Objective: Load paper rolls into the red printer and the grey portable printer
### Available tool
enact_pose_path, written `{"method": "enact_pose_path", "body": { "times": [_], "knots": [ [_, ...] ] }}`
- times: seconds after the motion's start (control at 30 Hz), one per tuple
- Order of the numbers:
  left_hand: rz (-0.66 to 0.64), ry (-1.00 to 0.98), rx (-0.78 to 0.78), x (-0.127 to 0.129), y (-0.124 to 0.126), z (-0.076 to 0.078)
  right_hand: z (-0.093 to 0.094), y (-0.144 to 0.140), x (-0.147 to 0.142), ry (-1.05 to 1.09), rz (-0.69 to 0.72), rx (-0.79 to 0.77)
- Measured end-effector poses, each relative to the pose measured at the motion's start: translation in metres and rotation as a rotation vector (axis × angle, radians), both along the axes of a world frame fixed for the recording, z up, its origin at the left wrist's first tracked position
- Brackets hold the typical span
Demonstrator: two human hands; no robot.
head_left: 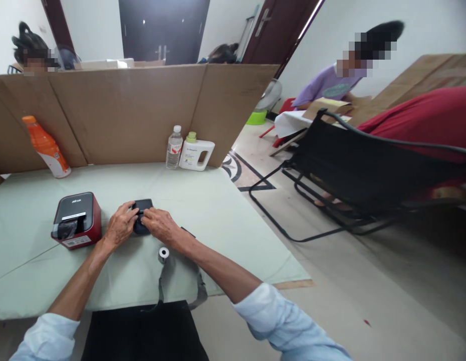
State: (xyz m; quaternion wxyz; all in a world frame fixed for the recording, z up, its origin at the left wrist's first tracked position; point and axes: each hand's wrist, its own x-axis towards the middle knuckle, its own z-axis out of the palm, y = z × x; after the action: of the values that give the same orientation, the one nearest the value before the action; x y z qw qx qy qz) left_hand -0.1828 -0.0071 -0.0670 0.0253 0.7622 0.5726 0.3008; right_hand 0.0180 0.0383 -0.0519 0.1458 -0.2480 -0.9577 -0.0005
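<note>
A small black device (143, 204) with rounded corners lies on the table between my hands; its exact kind I cannot make out. My left hand (121, 224) grips its left side, fingers curled over the edge. From the right, my right hand (160, 224) closes on its lower right part, fingertips pressed on the top. Both hands cover much of the device. To the left stands a red and black label printer (78, 220) with a dark front opening. A small paper roll (163, 254) sits on the cloth just below my right hand.
A tall cardboard screen (139, 115) closes off the table's back. Before it stand an orange bottle (47, 145), a clear water bottle (174, 148) and a white jug (195, 153). Dark straps (200, 291) hang at the front edge. To the right are a black folding chair (353, 155) and other people.
</note>
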Motion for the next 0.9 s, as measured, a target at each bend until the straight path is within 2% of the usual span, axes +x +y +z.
{"method": "enact_pose_path", "body": {
  "times": [0.4,0.7,0.9],
  "knots": [
    [-0.042,0.051,-0.062,-0.001,-0.024,-0.008,0.001,-0.004,0.004,-0.028,0.048,0.021],
    [0.014,0.116,-0.054,0.001,-0.026,-0.012,-0.007,0.001,0.006,0.032,0.045,0.003],
    [0.037,0.121,-0.052,0.005,-0.027,-0.01,-0.018,-0.001,0.005,0.17,-0.015,-0.002]
  ]
}}
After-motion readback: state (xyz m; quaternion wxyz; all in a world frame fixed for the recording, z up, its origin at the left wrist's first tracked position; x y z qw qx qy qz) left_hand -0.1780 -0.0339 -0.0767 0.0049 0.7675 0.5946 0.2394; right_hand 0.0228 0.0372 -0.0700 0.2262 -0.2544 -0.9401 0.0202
